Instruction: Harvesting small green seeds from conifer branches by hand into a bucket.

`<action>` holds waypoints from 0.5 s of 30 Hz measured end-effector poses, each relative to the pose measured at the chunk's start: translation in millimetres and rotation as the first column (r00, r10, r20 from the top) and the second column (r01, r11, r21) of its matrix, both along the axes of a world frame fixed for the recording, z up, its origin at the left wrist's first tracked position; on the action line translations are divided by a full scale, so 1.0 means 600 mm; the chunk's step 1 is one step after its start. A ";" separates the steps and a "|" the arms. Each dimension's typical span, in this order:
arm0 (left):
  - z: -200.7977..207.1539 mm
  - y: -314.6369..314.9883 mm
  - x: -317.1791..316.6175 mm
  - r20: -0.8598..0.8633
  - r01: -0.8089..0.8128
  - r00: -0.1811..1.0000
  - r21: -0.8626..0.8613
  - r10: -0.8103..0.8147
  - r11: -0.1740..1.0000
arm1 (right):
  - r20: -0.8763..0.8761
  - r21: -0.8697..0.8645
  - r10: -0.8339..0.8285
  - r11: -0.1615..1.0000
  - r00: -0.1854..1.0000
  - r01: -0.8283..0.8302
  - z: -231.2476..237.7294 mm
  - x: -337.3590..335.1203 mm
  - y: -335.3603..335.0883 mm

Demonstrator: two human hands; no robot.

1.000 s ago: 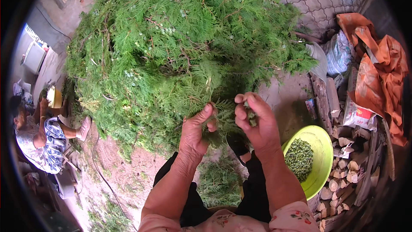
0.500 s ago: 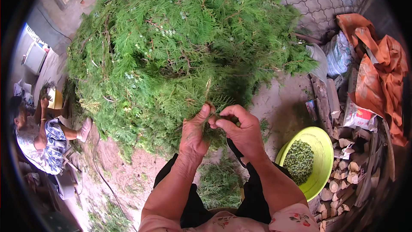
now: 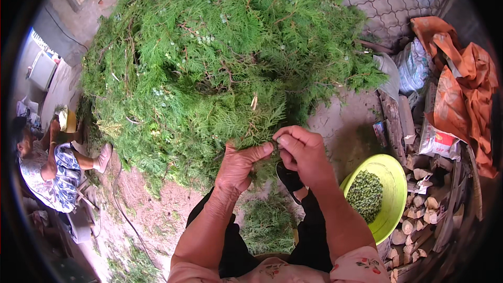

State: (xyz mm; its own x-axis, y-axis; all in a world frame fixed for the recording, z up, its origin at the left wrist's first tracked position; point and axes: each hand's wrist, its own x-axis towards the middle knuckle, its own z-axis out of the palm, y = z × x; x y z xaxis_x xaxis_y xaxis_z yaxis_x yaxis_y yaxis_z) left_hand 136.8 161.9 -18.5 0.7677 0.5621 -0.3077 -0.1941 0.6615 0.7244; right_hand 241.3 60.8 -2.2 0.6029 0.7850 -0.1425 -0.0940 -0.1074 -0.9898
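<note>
Close in front of me, my left hand (image 3: pixel 237 167) is closed on a green conifer sprig (image 3: pixel 252 128), thumb pressed along its stem. My right hand (image 3: pixel 308 158) meets it there, with thumb and forefinger pinched together at the sprig's lower end and the other fingers curled in. What lies between those fingertips is too small to make out. Behind both hands rises a large heap of conifer branches (image 3: pixel 209 57), dotted with pale seed cones. To the right, a yellow-green basin (image 3: pixel 399 186) holds many small green cones (image 3: pixel 365 196).
Split firewood (image 3: pixel 414 225) is stacked beyond the basin, below an orange tarp (image 3: pixel 463 89) and plastic sacks (image 3: pixel 414 68). Loose greenery (image 3: pixel 268 222) lies between my legs. At far left another person (image 3: pixel 47 167) sits near a yellow container (image 3: pixel 69 120). A dark cable (image 3: pixel 123 212) crosses the floor.
My right hand has shifted slightly right and its fingers have curled in more. The left hand has moved a little right and tilted its thumb toward the right hand.
</note>
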 end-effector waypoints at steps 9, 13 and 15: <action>-0.019 0.017 -0.025 -0.096 0.140 0.985 -0.041 -0.144 0.989 | -0.385 0.025 -0.415 0.888 0.824 0.458 -0.016 0.101 -0.117; -0.009 0.001 -0.043 -0.194 0.034 0.981 0.149 -0.004 0.988 | -0.062 -0.146 -0.539 0.838 0.840 0.526 -0.053 0.135 -0.250; -0.017 -0.006 -0.049 -0.181 0.000 0.983 0.142 0.026 0.990 | 0.106 -0.308 -0.564 0.764 0.819 0.566 -0.098 0.147 -0.348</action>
